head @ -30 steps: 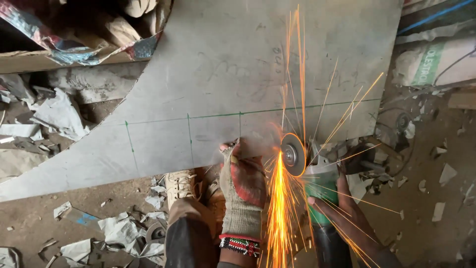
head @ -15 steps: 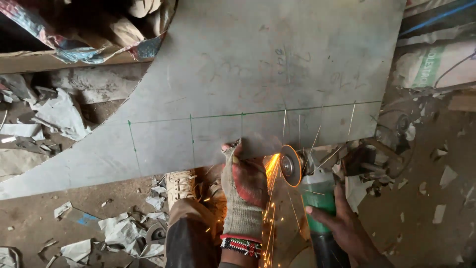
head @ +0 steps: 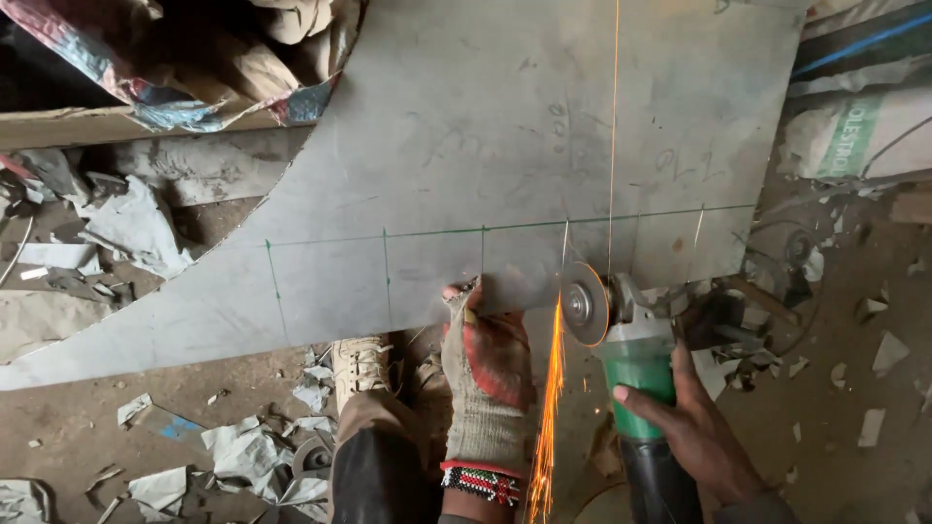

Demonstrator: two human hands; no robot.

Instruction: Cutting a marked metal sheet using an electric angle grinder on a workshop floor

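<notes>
The grinder cuts into the near edge of the steel sheet, its disc throwing sparks downward. The right hand grips its green body. The gloved left hand clamps the sheet's edge just beside the disc. Paper scraps litter the floor.

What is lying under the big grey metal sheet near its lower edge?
Under the metal sheet only its lower edge shows: a shoe, paper scraps and the dirt floor. Whatever lies farther under it is covered.
</notes>
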